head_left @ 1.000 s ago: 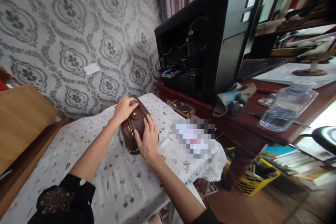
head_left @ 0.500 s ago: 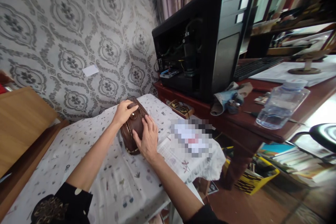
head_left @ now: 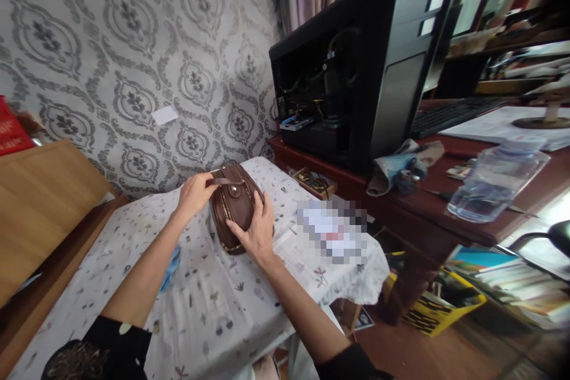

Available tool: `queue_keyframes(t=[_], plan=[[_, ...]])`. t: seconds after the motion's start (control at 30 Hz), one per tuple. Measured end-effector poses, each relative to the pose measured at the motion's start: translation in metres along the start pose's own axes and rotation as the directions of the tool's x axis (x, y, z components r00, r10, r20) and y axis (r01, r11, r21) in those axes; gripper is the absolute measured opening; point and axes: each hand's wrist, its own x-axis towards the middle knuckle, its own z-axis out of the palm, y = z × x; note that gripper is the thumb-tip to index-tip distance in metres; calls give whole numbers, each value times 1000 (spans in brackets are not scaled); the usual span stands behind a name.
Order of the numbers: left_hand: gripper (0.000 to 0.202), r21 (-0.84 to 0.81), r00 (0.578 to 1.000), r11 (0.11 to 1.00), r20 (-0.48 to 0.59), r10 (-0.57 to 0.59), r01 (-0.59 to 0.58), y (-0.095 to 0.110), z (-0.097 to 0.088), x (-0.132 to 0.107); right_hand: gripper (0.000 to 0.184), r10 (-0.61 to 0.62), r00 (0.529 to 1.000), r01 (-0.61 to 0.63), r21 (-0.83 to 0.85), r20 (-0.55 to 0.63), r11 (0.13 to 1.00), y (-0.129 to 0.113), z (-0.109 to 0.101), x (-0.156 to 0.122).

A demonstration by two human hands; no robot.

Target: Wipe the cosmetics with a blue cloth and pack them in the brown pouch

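A brown leather handbag [head_left: 238,211] with gold-coloured zips and a round snap sits on the patterned white tablecloth. My left hand [head_left: 196,193] is closed on its strap [head_left: 225,181], pinching one end between thumb and fingers at the bag's upper left. Against the bag's right side rests my right hand [head_left: 258,228], its thumb and fingers spread apart on the leather. Beside my left forearm lies a piece of blue material [head_left: 171,267], partly hidden by the arm.
Right of the bag is a blurred-out item [head_left: 332,231] on the tablecloth [head_left: 209,314]. A red-brown desk beyond carries a computer case [head_left: 347,83], a face mask [head_left: 387,172] and a clear plastic bottle [head_left: 499,178]. A wooden board [head_left: 48,202] stands at left.
My left hand has moved left off the bag's top, drawing the strap up and sideways. My right hand has shifted slightly. The blue material has come into sight, and the view has turned a little left.
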Motion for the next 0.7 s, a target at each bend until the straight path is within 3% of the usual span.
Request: queue_keyframes(t=[0.3,0.5,0.7], plan=[[18,102,999,994,29,32,-35,21,-9,-21,102,-7,1000,7,-35,1,999,2,2,1],[21,97,997,993,39,70,-74,25,-13,-30,107,22,1000,-23,83,7,996,2,0,2],[18,1,988,988,-24,153,-153,28,-7,-20,72,170,984,-177,383,53,907,11,-9,-6]])
